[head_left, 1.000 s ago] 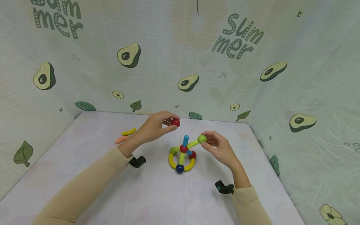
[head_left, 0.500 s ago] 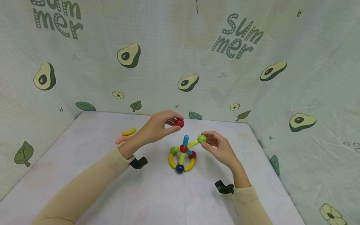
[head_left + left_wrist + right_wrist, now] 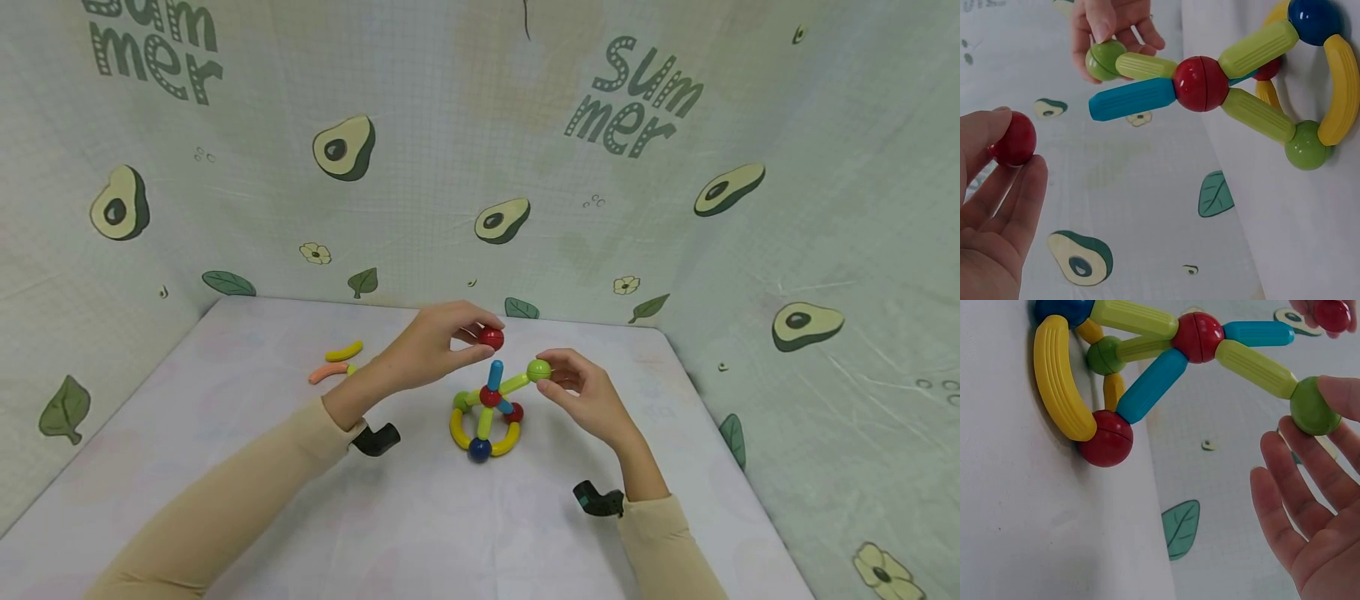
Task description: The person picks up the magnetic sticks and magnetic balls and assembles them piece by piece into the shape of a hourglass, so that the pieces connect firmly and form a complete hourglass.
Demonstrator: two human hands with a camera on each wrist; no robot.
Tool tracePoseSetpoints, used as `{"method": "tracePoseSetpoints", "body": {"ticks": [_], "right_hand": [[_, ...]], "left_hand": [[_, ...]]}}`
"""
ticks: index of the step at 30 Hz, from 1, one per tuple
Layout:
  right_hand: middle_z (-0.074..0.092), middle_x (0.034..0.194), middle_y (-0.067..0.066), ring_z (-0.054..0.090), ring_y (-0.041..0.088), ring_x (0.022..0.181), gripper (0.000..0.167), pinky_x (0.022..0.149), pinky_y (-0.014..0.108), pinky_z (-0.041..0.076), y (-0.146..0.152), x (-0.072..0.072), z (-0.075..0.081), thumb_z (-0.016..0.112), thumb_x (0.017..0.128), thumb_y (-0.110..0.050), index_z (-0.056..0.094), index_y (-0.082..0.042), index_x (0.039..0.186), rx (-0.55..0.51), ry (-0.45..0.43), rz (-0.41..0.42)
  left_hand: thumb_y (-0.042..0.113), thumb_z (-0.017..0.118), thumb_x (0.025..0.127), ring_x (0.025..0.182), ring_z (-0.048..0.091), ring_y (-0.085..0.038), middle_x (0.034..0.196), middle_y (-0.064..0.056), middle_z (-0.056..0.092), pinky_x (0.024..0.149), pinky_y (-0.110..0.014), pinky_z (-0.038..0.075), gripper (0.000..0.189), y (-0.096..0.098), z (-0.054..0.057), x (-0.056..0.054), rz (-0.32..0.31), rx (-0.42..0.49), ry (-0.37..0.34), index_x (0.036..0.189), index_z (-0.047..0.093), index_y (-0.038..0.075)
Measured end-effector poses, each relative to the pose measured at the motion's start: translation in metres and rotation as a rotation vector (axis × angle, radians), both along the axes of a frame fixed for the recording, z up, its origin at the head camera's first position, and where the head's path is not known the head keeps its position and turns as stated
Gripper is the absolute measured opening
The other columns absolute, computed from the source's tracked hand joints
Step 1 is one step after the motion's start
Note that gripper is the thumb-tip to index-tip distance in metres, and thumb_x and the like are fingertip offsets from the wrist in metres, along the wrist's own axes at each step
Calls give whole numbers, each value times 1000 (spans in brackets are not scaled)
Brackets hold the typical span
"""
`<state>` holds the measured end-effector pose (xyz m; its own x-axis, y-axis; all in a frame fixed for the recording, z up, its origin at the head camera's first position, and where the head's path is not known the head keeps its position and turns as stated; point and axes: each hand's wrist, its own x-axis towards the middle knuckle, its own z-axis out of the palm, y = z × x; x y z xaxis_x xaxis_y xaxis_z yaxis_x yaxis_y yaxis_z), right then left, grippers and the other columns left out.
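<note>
My left hand [image 3: 438,343] pinches a loose red ball [image 3: 491,338] between thumb and fingers, just above the tip of the upright blue rod [image 3: 496,374]. That rod stands up from the central red ball [image 3: 1201,84] of a ball-and-rod construction. My right hand [image 3: 585,392] pinches a green ball [image 3: 1315,406] at the end of a lime rod [image 3: 1256,369] that slants up from the same centre. Below, curved yellow rods [image 3: 1063,378] join a dark blue ball [image 3: 480,450], a second green ball [image 3: 1307,145] and another red ball [image 3: 1105,439] into a ring on the table.
Behind my left forearm lie a curved yellow rod [image 3: 344,351] and a curved orange rod [image 3: 327,372], with a bit of a green piece [image 3: 351,369] beside the wrist. A patterned cloth [image 3: 420,167] stands behind the white table [image 3: 450,533].
My left hand has moved right and slightly down with the red ball, closer to the blue rod's tip. The right hand and the construction have stayed in place.
</note>
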<state>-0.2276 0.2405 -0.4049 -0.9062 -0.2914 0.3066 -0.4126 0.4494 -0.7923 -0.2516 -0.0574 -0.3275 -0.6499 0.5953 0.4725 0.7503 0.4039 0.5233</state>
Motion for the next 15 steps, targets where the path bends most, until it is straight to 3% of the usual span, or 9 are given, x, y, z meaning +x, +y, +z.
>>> {"method": "tracePoseSetpoints", "body": {"ticks": [10, 15], "right_hand": [[71, 127, 1, 69, 23, 110, 38, 95, 23, 56, 0, 0, 0, 76, 100, -13, 65, -15, 135, 2, -7, -4], [71, 126, 1, 69, 22, 110, 37, 95, 23, 57, 0, 0, 0, 77, 100, -20, 66, -18, 135, -1, -3, 5]], "left_hand": [[15, 81, 96, 107, 71, -12, 122, 0, 72, 92, -24, 60, 36, 6, -7, 2, -64, 4, -4, 131, 71, 9], [15, 82, 96, 107, 72, -11, 122, 0, 72, 92, -24, 60, 37, 9, -9, 3, -79, -1, -5, 131, 71, 10]]}}
